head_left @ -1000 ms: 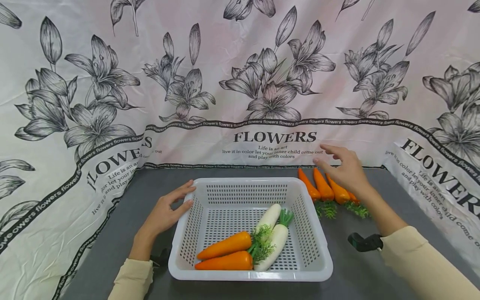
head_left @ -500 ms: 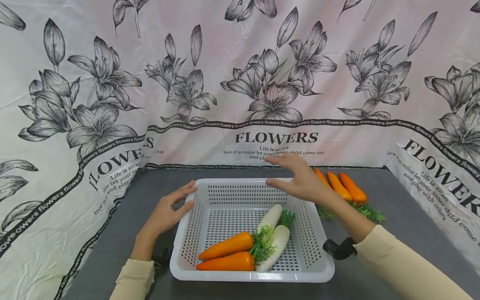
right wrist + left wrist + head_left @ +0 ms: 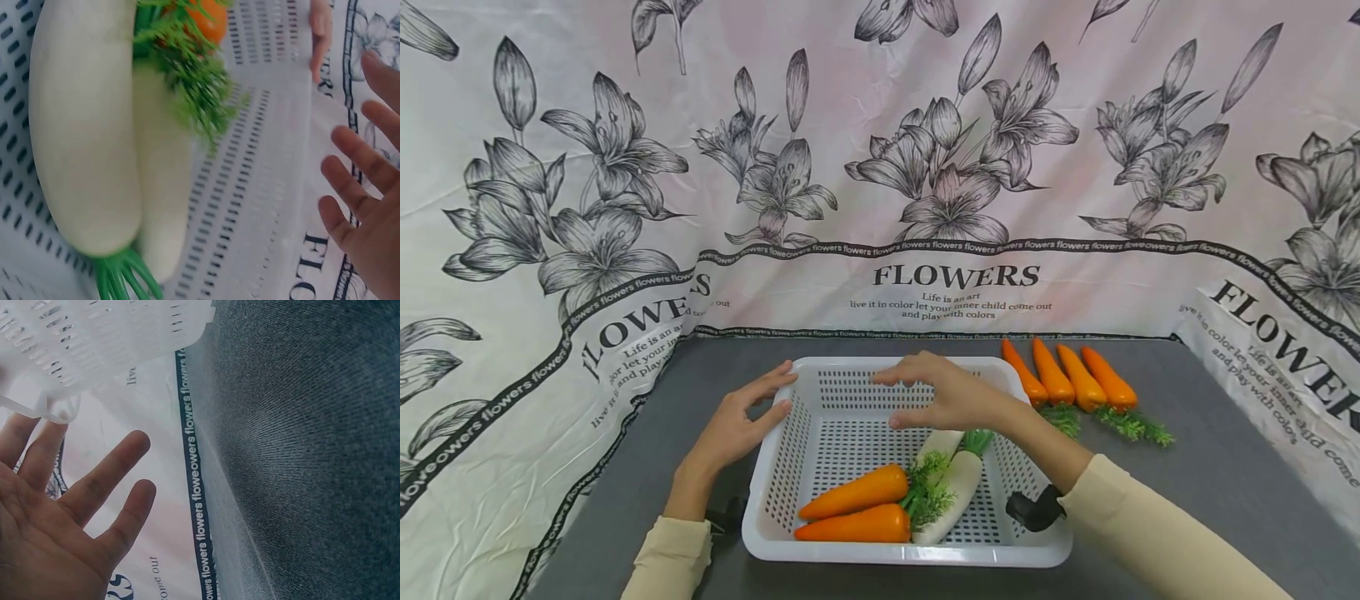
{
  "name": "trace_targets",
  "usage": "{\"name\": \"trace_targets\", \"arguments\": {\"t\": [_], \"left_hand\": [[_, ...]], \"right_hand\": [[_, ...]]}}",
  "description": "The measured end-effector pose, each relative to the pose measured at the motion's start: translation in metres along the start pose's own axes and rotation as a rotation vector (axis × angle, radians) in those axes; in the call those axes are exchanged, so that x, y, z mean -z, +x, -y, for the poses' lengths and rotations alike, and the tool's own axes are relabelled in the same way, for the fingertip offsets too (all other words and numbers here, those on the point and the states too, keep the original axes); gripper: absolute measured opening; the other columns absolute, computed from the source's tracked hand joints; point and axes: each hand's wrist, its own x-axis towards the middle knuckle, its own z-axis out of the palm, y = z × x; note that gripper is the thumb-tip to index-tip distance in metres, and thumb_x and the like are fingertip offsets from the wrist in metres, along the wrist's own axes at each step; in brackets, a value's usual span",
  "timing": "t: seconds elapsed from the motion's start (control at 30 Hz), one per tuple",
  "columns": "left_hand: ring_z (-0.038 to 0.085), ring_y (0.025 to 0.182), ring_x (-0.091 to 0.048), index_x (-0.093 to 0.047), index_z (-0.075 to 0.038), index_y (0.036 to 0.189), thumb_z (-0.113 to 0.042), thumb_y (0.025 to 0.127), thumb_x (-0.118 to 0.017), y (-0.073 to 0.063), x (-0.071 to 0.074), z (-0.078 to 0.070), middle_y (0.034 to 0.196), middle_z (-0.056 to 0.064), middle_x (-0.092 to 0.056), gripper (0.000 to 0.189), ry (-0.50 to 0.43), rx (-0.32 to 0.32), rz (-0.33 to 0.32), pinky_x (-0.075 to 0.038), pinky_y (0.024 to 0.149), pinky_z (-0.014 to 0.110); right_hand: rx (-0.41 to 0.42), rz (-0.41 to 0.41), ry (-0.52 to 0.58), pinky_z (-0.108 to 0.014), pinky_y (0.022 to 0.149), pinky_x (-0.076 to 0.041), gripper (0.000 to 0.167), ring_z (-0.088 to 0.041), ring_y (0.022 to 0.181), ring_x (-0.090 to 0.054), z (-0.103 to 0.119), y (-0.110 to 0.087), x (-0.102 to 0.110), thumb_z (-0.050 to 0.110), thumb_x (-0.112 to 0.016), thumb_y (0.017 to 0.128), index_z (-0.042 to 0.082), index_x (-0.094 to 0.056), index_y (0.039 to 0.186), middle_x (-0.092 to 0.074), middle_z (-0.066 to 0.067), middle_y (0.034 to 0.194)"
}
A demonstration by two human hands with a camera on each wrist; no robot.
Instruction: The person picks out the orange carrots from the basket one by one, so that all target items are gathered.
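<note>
Basket (image 3: 910, 553) of white perforated plastic stands on the grey table (image 3: 1217, 442); inside it, near the front wall, lie two carrots (image 3: 857, 492) with tips to the left; right beside them rest two white radishes (image 3: 953, 500), partly under the feathery carrot leaves (image 3: 931, 498); the left hand (image 3: 737, 425) touches the left rim with its fingertips, the fingers spread and rather straight, not clamped; the right hand (image 3: 943, 396) is above the farther right part of the basket, its thumb and fingers apart, with nothing between them.

For this step, I judge that the left hand should press the rim only lightly, enough that the basket does not slide or turn; the right hand works better if its fingers stay loose and clear of the rim; any carrot is safer gripped by the thick body than by the leaves, which could catch on its neighbours.

Outside, near the far right corner, four more carrots (image 3: 1054, 382) lie in a row on the table, tips toward the flowered cloth (image 3: 760, 292) behind.
</note>
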Motion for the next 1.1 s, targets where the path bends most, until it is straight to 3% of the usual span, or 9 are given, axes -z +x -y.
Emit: {"name": "trace_targets", "arguments": {"t": [0.3,0.57,0.73,1.1], "left_hand": [[0.036,0.136,-0.055,-0.055,-0.023,0.148,-0.026,0.102,-0.063,0.002,-0.001,0.002,0.164,-0.002,-0.039,0.047,0.020,-0.034,-0.001,-0.044,0.104,0.066],[0.035,0.137,-0.055,-0.055,-0.024,0.148,-0.025,0.102,-0.063,0.002,-0.001,0.001,0.164,-0.002,-0.039,0.047,0.012,-0.031,0.003,-0.043,0.104,0.067],[0.035,0.139,-0.053,-0.055,-0.024,0.148,-0.026,0.102,-0.063,0.001,0.000,-0.001,0.164,-0.003,-0.039,0.047,0.006,-0.017,0.000,-0.043,0.105,0.066],[0.035,0.139,-0.053,-0.055,-0.024,0.148,-0.026,0.101,-0.063,0.000,0.000,0.000,0.164,-0.003,-0.038,0.047,0.002,-0.003,0.001,-0.042,0.106,0.066]], "right_hand": [[0.039,0.309,-0.007,-0.042,0.103,-0.052,0.050,-0.024,0.120,-0.063,0.002,0.010,-0.025,0.030,-0.076,0.092,0.017,-0.065,0.139,-0.067,-0.001,0.135],[-0.040,0.477,0.065,-0.035,0.101,-0.053,0.047,-0.022,0.118,-0.064,0.003,0.012,-0.040,0.020,-0.076,0.092,0.014,-0.066,0.137,-0.069,-0.004,0.132],[-0.101,0.524,0.098,-0.031,0.099,-0.053,0.047,-0.012,0.108,-0.065,-0.003,0.010,-0.047,0.024,-0.079,0.090,0.018,-0.067,0.135,-0.071,0.001,0.127],[-0.069,0.545,0.117,-0.024,0.092,-0.054,0.047,-0.002,0.099,-0.064,-0.015,0.011,-0.055,0.023,-0.078,0.091,0.016,-0.067,0.136,-0.073,0.004,0.123]]}}
